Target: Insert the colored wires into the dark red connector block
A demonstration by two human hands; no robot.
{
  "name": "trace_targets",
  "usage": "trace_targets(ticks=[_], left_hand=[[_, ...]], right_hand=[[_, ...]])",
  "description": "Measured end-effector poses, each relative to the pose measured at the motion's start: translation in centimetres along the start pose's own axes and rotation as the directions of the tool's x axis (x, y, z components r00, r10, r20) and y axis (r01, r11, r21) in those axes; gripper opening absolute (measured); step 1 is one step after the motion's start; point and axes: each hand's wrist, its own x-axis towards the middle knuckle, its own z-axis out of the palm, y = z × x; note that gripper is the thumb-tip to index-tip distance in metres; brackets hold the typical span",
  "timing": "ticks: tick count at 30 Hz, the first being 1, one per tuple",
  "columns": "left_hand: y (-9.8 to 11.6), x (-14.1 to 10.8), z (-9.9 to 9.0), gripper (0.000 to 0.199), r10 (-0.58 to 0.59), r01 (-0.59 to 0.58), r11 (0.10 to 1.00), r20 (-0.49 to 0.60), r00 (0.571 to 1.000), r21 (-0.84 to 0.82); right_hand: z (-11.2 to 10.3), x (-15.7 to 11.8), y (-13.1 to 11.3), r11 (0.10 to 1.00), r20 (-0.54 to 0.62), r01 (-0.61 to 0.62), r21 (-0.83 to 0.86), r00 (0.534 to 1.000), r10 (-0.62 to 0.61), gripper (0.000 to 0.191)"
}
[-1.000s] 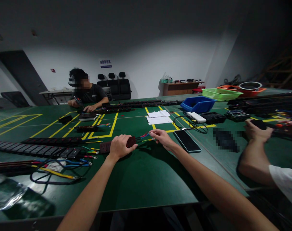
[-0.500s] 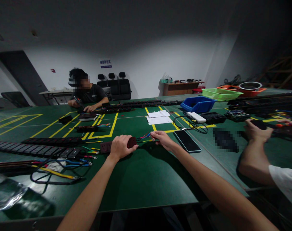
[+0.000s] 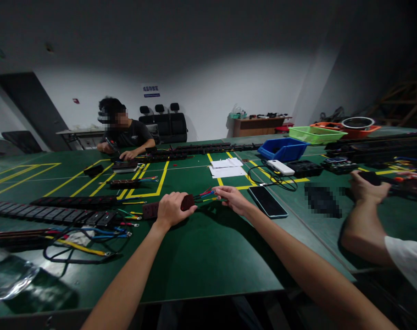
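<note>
My left hand (image 3: 172, 211) is closed over the dark red block (image 3: 149, 211), near the middle of the worktop (image 3: 201, 256) from left to right. The palm and fingers cover its middle, with the socketed left part showing on one side and the end face beyond the thumb on the other. I read its long axis as running left to right, roughly along the near edge of the worktop, with the right end slightly higher in my view. The wired end points right, towards my right hand (image 3: 231, 199); the socketed part points left, towards the long black strip (image 3: 50, 214). I cannot tell whether the underside rests flat all along.

From the right end, the colored wires (image 3: 205, 194) stretch across to my right hand: red, blue and a yellow-green one. My right grip is narrow, thumb and fingertips pinching at the wires' far ends; exactly which ones it has is too small to tell. My left grip is filled by the block.

The phone (image 3: 268, 201) lies face up just right of my right hand, tilted across the worktop. Beyond my hands I have the white papers (image 3: 227, 169), and farther right the blue bin (image 3: 283, 149). A person (image 3: 136, 133) works at the far side, and a co-worker's hand (image 3: 369, 188) holds a black object at the right.
</note>
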Motion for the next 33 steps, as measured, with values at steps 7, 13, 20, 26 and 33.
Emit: trace_targets(ticks=[7,13,20,26,33], left_hand=[[0.0,0.0,0.1,0.056,-0.003,0.003,1.000,-0.005,1.000,0.007],[0.0,0.0,0.1,0.056,0.003,-0.003,1.000,0.002,1.000,0.017],[0.0,0.0,0.0,0.056,0.002,-0.002,1.000,0.030,1.000,0.021],[0.1,0.1,0.1,0.056,-0.011,0.010,1.000,0.068,0.998,0.017],[0.1,0.1,0.2,0.054,-0.050,0.048,0.999,0.105,0.993,0.024]], right_hand=[[0.0,-0.1,0.1,1.000,0.001,0.020,-0.023,1.000,-0.020,0.034],[0.2,0.2,0.4,0.999,-0.019,0.032,-0.014,0.999,-0.033,0.039],[0.4,0.4,0.8,0.993,-0.121,0.077,-0.087,0.989,-0.087,0.038],[-0.1,1.0,1.4,0.933,-0.117,0.170,-0.316,0.969,-0.216,0.032],[-0.4,0.9,1.8,0.481,0.011,0.259,-0.837,0.888,-0.459,0.017]])
